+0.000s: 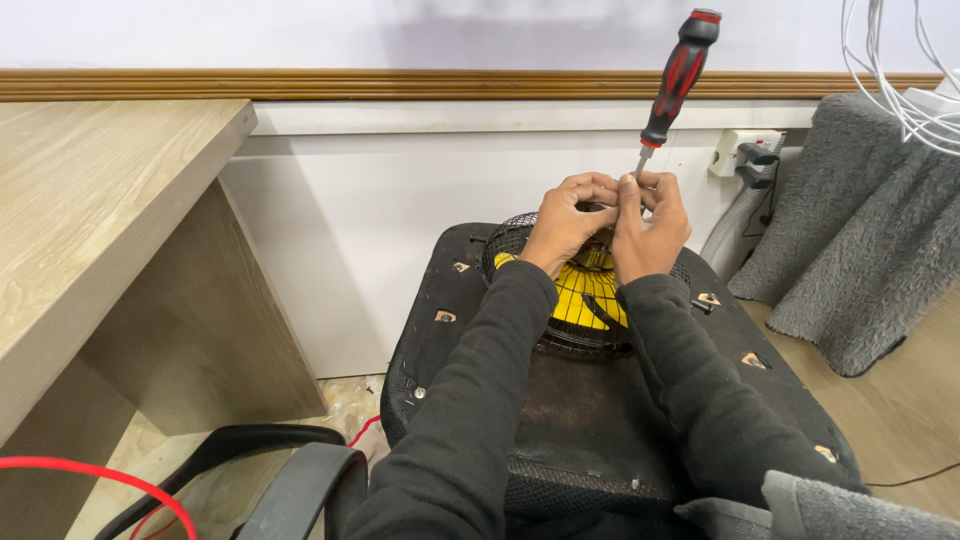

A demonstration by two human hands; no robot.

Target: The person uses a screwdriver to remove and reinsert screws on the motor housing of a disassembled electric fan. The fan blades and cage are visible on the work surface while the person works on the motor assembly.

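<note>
A small fan with a black wire grille point(560, 335) and yellow blades point(590, 295) lies on an overturned black chair seat point(590, 430). My left hand point(565, 222) and my right hand point(650, 225) meet at the grille's far rim, fingers pinched together on something too small to make out. A red-and-black screwdriver point(678, 75) rises tilted from between my right hand's fingers, handle up and to the right. Black sleeves cover both forearms.
A light wooden desk point(90, 210) stands at the left. A white wall panel point(400, 230) lies behind, with a wall socket and plug point(748, 152) and a grey hose. Grey fabric point(860, 250) is heaped at right, white cables point(905, 80) above. A red cable point(110, 478) crosses the lower left.
</note>
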